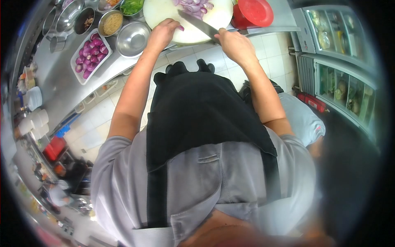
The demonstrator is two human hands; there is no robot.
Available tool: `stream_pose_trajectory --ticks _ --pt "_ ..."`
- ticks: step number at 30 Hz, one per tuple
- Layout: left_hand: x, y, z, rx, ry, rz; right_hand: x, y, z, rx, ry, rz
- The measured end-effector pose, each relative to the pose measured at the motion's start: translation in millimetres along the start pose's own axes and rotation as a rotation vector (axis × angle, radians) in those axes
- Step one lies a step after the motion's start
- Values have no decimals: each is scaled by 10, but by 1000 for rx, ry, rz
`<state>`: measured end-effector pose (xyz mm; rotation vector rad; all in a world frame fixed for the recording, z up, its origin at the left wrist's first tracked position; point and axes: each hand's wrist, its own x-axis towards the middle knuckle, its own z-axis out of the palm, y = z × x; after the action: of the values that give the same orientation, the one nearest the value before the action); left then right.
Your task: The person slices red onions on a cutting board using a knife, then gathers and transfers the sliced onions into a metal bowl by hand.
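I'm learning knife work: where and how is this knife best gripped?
Best, I'd judge, at the handle end, coming from the person's right: the knife slants so its blade points forward and left over the cutting board, with its other end at the right hand. That hand hides the handle, so its shape can't be told.

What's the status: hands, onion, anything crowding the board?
Right grip closed on knife. Left grip at a purple onion piece. Sliced onion heaped on board. Red container close by board's right edge.
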<state>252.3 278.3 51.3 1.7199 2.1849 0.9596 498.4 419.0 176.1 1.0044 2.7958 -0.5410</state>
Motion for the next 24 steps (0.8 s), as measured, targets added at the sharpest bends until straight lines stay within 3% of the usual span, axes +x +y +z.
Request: stream_pose_trajectory --ticks 11,20,24 --pt "-24 -31 100 11 50 -45 -12 -216 -275 -151 -125 -108" --pt "-39 16 93 56 88 -48 267 -101 243 -66 -24 -181" --pt "-67 -19 136 43 68 -77 165 -275 -155 -117 -138 -72"
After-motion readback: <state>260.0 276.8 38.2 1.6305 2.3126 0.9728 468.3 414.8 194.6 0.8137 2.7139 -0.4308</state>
